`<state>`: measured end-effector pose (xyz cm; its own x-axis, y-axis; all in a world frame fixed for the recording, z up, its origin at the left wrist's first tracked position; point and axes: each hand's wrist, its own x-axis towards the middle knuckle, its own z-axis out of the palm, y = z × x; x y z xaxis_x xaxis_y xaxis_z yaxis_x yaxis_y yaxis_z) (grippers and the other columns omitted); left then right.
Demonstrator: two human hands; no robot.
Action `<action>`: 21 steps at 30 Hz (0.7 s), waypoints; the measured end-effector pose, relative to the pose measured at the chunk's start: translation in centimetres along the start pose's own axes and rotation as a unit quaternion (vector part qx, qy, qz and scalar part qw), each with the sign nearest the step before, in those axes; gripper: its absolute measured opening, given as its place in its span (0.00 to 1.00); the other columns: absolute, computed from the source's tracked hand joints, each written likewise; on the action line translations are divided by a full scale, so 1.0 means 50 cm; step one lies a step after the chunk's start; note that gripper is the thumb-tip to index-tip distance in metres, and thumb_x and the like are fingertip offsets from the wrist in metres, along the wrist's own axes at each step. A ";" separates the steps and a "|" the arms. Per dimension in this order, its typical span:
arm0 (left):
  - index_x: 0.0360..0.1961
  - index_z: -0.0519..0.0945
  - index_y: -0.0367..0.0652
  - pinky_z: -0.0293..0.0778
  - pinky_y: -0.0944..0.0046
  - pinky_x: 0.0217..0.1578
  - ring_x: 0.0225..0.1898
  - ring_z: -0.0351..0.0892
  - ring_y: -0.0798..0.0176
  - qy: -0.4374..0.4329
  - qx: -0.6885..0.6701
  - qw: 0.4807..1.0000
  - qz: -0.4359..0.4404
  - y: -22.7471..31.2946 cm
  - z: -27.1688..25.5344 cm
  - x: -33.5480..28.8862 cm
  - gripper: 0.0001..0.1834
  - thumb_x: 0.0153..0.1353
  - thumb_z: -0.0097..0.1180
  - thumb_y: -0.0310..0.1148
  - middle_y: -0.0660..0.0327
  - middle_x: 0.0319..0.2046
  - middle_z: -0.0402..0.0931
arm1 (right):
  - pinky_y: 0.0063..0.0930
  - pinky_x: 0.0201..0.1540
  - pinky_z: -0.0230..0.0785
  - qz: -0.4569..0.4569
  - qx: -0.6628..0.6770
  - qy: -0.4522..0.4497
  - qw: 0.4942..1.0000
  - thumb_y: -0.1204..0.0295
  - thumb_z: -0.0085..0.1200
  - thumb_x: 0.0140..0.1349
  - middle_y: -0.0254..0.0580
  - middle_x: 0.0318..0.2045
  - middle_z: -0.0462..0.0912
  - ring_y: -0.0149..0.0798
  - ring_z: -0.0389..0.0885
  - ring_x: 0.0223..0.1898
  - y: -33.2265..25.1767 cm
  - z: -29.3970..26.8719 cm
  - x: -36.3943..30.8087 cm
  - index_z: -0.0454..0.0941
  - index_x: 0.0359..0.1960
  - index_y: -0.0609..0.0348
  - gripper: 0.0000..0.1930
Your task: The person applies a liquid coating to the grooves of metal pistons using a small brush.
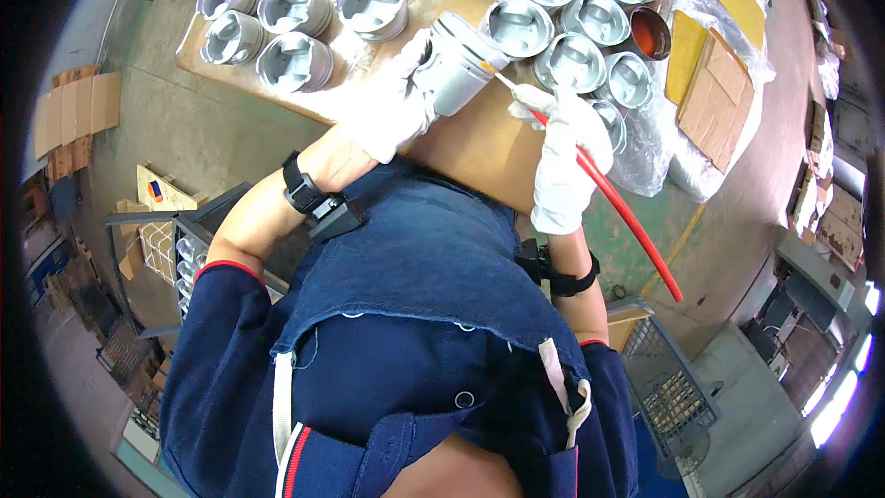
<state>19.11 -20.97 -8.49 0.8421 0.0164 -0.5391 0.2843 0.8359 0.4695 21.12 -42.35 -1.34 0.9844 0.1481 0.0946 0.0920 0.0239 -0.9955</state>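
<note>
In my gloved left hand [398,111] is a silver metal piston [454,83], tilted over the near edge of the table. A small orange mark shows on its side near the rim. My gloved right hand [569,152] grips a thin paintbrush [627,215] with a long red handle, its tip close to that mark; whether it touches I cannot tell. Several more pistons [293,9] stand at the left of the table, and a larger group [570,65] stands at the right. Among these is a dark round container [649,34] with something orange-red inside.
The brown tabletop [475,143] carries clear plastic sheeting [645,152], a yellow sheet [685,55] and a piece of cardboard [716,101] at the right. A wire-mesh crate [668,392] stands on the floor at right, and a dark-framed rack [166,263] is at left.
</note>
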 end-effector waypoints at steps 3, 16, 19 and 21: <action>0.64 0.68 0.44 0.74 0.74 0.34 0.38 0.75 0.73 -0.036 0.138 0.989 0.027 0.007 0.006 -0.023 0.20 0.73 0.49 0.34 0.65 0.48 0.76 | 0.31 0.41 0.73 0.008 0.050 -0.015 0.999 0.72 0.46 0.71 0.57 0.41 0.86 0.41 0.86 0.37 0.025 0.011 0.008 0.79 0.44 0.63 0.10; 0.49 0.83 0.39 0.75 0.64 0.46 0.42 0.79 0.68 -0.186 0.563 0.804 0.030 0.115 0.071 -0.074 0.18 0.62 0.60 0.38 0.63 0.39 0.83 | 0.23 0.30 0.70 0.095 0.018 -0.004 0.995 0.63 0.48 0.74 0.43 0.26 0.86 0.31 0.79 0.24 0.067 -0.022 0.091 0.82 0.34 0.64 0.18; 0.44 0.85 0.39 0.74 0.64 0.39 0.35 0.77 0.70 -0.136 0.739 0.652 0.106 0.082 0.087 -0.061 0.17 0.63 0.60 0.41 0.62 0.32 0.83 | 0.35 0.26 0.65 -0.041 -0.208 -0.062 0.975 0.68 0.54 0.69 0.40 0.19 0.80 0.40 0.76 0.21 0.066 -0.008 0.061 0.80 0.25 0.57 0.13; 0.40 0.85 0.39 0.71 0.68 0.34 0.31 0.73 0.71 -0.094 0.684 0.721 0.066 0.062 0.082 -0.056 0.15 0.63 0.61 0.42 0.64 0.29 0.80 | 0.39 0.28 0.64 -0.123 -0.275 -0.069 0.951 0.71 0.53 0.67 0.41 0.18 0.78 0.45 0.74 0.23 0.061 0.004 0.022 0.79 0.22 0.56 0.14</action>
<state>19.51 -20.67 -2.66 0.9139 -0.1363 -0.3825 0.2732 -0.4903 0.8276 22.45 -41.91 -4.25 0.8977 0.3339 0.2874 0.4183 -0.4410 -0.7941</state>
